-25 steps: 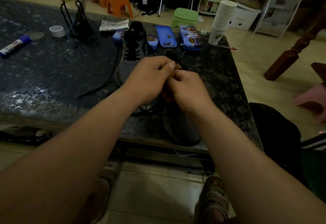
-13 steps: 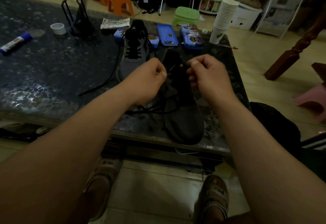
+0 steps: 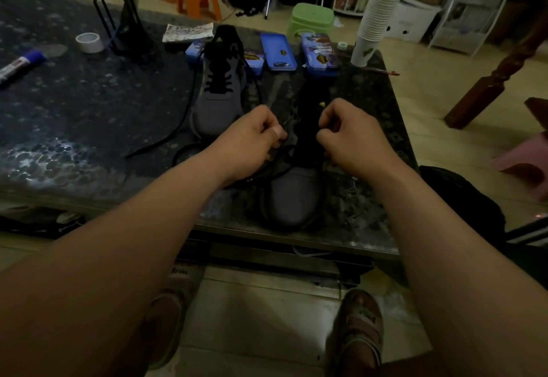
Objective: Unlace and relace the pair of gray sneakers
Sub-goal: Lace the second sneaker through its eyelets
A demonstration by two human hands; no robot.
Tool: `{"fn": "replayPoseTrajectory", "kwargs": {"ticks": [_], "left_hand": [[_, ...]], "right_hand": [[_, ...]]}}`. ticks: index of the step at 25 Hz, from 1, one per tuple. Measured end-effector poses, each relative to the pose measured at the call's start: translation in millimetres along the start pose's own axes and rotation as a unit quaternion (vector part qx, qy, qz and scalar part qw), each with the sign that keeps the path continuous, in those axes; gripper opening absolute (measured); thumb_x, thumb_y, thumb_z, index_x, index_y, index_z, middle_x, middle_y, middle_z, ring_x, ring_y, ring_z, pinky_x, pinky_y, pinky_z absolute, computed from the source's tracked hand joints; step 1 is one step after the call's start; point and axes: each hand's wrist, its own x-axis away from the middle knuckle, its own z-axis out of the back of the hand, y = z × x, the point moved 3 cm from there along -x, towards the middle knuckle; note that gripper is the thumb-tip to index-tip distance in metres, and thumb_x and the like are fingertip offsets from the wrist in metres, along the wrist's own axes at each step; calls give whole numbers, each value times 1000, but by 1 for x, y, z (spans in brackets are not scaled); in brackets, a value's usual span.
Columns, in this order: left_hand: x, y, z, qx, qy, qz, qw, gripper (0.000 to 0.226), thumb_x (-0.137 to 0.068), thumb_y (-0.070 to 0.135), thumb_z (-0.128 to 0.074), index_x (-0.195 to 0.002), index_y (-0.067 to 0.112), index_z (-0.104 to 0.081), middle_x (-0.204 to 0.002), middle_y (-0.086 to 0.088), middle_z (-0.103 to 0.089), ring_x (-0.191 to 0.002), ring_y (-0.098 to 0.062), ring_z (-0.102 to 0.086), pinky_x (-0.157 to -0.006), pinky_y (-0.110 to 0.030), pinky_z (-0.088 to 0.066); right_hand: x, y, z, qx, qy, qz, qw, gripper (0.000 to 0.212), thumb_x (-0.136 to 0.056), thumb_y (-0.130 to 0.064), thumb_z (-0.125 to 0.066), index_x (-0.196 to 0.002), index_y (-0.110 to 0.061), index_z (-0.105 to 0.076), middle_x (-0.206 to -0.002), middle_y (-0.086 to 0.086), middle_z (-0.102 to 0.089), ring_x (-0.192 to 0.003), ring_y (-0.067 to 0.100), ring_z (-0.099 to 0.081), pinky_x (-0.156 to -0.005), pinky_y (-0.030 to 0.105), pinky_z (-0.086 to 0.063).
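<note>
Two gray sneakers stand on the dark table (image 3: pixel 89 115). The near sneaker (image 3: pixel 293 195) points its toe at me at the front edge, its tongue and eyelet flap laid open. My left hand (image 3: pixel 252 136) pinches a black lace end at the left eyelet flap. My right hand (image 3: pixel 350 136) pinches the other lace end on the right side of the tongue. The far sneaker (image 3: pixel 219 95) stands behind on the left, black lace threaded through its lower eyelets, one long lace end (image 3: pixel 172 133) trailing over the table.
Blue tins (image 3: pixel 278 52) lie behind the sneakers. A stack of paper cups (image 3: pixel 374 25) stands at the back right corner. A tape roll (image 3: pixel 89 42), a glue stick (image 3: pixel 20 63) and a black wire stand (image 3: pixel 124 29) sit on the left. Stools and a wooden leg (image 3: pixel 486 83) surround the table.
My hands met over the near sneaker one second ago, then drew apart, each holding a lace end. They have since come down close to the eyelets.
</note>
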Motion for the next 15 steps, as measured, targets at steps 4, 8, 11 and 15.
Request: {"fn": "replayPoseTrajectory", "kwargs": {"ticks": [4, 8, 11, 15], "left_hand": [[-2, -3, 18, -66, 40, -9, 997, 14, -108, 22, -50, -96, 21, -57, -86, 1, -71, -67, -7, -62, -68, -27, -55], [5, 3, 17, -120, 48, -17, 991, 14, -104, 30, -60, -91, 25, -65, -76, 2, -64, -53, -7, -52, -49, -23, -43], [3, 5, 12, -117, 42, -9, 992, 16, -103, 32, -61, -92, 23, -67, -81, -4, -69, -69, -19, -64, -60, -30, -50], [-4, 3, 6, -140, 39, -29, 989, 16, -103, 30, -62, -94, 20, -71, -78, 1, -68, -67, -10, -61, -62, -30, -47]], "right_hand": [[0, -2, 4, -21, 54, -7, 998, 18, -97, -19, -58, -104, -30, -71, -84, -10, -68, -71, 8, -66, -70, 31, -57], [6, -7, -17, -24, -48, -25, 998, 19, -98, -27, -63, -108, -29, -80, -92, -14, -74, -73, 1, -64, -74, 25, -55], [7, -4, -26, -48, -70, -39, 996, 20, -98, -28, -67, -113, -28, -80, -93, -15, -75, -75, -3, -65, -68, 18, -50], [7, 1, -29, -96, -78, -52, 991, 20, -99, -24, -66, -113, -27, -80, -86, -13, -75, -61, -5, -62, -57, 16, -50]]}}
